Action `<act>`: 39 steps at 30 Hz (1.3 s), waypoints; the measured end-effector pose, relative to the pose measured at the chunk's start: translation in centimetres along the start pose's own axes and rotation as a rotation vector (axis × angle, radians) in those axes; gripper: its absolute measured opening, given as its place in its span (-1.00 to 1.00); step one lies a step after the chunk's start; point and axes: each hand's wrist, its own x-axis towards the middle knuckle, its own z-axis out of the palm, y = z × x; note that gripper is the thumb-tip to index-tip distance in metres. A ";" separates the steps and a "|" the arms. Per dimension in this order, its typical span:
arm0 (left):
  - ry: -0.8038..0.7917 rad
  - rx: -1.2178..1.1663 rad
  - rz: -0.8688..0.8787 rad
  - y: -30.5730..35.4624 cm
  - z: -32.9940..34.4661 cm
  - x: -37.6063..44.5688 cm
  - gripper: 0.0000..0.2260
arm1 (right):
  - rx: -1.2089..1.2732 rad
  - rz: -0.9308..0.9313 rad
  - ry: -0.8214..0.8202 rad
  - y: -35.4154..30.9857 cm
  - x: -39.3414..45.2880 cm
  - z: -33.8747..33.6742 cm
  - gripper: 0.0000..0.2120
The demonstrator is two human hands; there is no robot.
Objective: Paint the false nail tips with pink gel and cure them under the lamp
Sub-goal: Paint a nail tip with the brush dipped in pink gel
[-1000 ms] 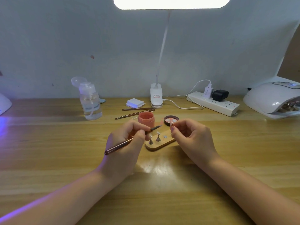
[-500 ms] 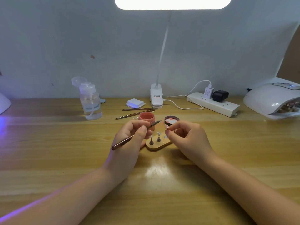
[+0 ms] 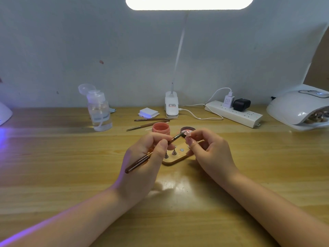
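My left hand (image 3: 147,157) grips a thin brown gel brush (image 3: 137,164), whose bristle end touches a small pink nail tip (image 3: 188,134). My right hand (image 3: 209,150) pinches that tip on its stand between thumb and forefinger, just above the wooden holder base (image 3: 175,160). Two small metal stands (image 3: 173,152) are upright on the base. The open pink gel jar (image 3: 160,128) and its dark lid (image 3: 187,130) sit right behind my hands. The white curing lamp (image 3: 299,108) is at the far right, with several stands inside its mouth.
A clear pump bottle (image 3: 99,111) stands at the back left. Two spare brushes (image 3: 151,122), a white pad stack (image 3: 148,112), the desk lamp's clip base (image 3: 171,105) and a power strip (image 3: 233,114) line the back. Purple light glows from a white device (image 3: 4,113) at far left.
My left hand lifted the brush tip away from the jar and over to the nail tip. My right hand raised the tip slightly toward the brush.
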 end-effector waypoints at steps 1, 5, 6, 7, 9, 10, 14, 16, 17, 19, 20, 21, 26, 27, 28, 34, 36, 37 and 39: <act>-0.011 0.003 -0.005 0.0 0.0 0.0 -0.84 | 0.001 -0.001 0.001 0.0 0.0 0.0 -0.91; 0.002 -0.013 0.014 0.2 -0.2 0.0 -0.83 | 0.008 0.005 0.010 -0.1 0.0 0.0 -0.94; 0.002 -0.008 0.012 0.3 -0.1 0.1 -0.84 | 0.006 0.005 0.005 -0.1 0.0 0.0 -0.95; -0.001 -0.003 0.002 0.2 -0.1 0.1 -0.84 | 0.003 0.003 0.000 -0.1 0.0 0.0 -0.95; -0.008 0.016 -0.019 0.2 -0.1 0.0 -0.85 | 0.000 0.003 0.002 -0.2 -0.1 0.0 -0.94; 0.004 0.026 -0.020 0.3 -0.1 0.0 -0.84 | 0.005 0.008 0.013 -0.2 -0.1 0.0 -0.95; 0.112 -0.023 -0.072 0.3 -0.1 0.2 -0.83 | 0.018 0.026 0.050 -0.2 0.0 0.0 -0.98; 0.149 -0.109 -0.197 0.3 0.1 0.4 -0.82 | -0.014 0.016 0.053 -0.1 0.0 0.0 -0.99; 0.159 -0.170 -0.280 0.3 0.2 0.6 -0.82 | -0.034 0.015 0.048 -0.1 0.1 0.0 -0.98; 0.170 -0.288 -0.409 0.4 0.4 0.7 -0.82 | -0.076 0.034 0.009 0.2 0.2 0.1 -0.97; 0.172 -0.325 -0.430 0.4 0.4 0.7 -0.82 | -0.104 0.044 -0.020 0.3 0.3 0.3 -0.96; 0.172 -0.345 -0.434 0.5 0.5 0.7 -0.81 | -0.129 0.050 -0.049 0.4 0.3 0.4 -0.95; 0.175 -0.350 -0.443 0.6 0.6 0.5 -0.78 | -0.220 0.071 -0.091 0.8 0.4 0.6 -0.94; 0.178 -0.348 -0.447 0.6 0.6 0.5 -0.78 | -0.241 0.075 -0.083 0.8 0.4 0.5 -0.94; 0.184 -0.351 -0.450 0.6 0.6 0.5 -0.77 | -0.264 0.080 -0.076 0.8 0.4 0.5 -0.93; 0.184 -0.349 -0.455 0.6 0.5 0.6 -0.80 | -0.437 0.103 -0.094 0.7 0.5 0.2 -0.86; 0.175 -0.349 -0.458 0.6 0.5 0.6 -0.82 | -0.478 0.102 -0.108 0.6 0.5 0.0 -0.84; 0.168 -0.351 -0.458 0.6 0.4 0.6 -0.83 | -0.494 0.102 -0.113 0.5 0.5 -0.1 -0.83; 0.155 -0.354 -0.457 0.7 0.4 0.6 -0.83 | -0.512 0.094 -0.111 0.5 0.3 -0.3 -0.81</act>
